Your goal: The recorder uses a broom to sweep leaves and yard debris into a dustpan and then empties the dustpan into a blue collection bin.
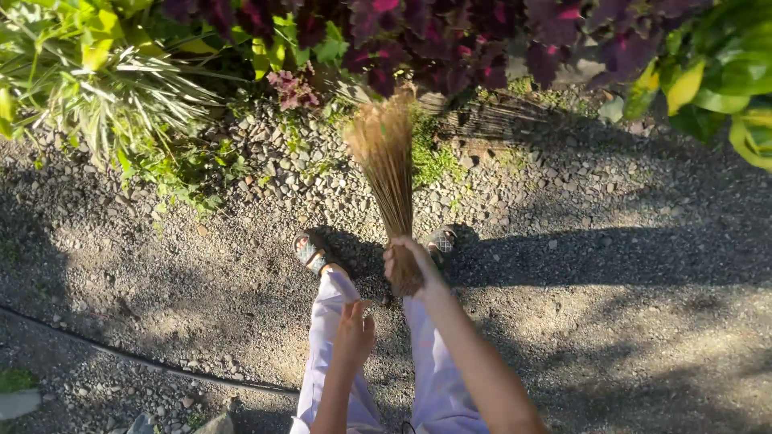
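My right hand (408, 261) grips the bound end of a stick broom (388, 161). Its brown bristles fan out ahead of me toward the plants. My left hand (354, 333) hangs free over my left leg, fingers loosely together, holding nothing. Below the hands I see my legs in pale trousers (326, 337) and my feet in sandals (310, 251) on gravel.
Gravel ground (603, 321) spreads all around, partly in shadow. A bed of green plants (96, 80) and dark purple foliage (482, 40) borders the far side. A thin black hose (121, 352) runs across the ground at lower left.
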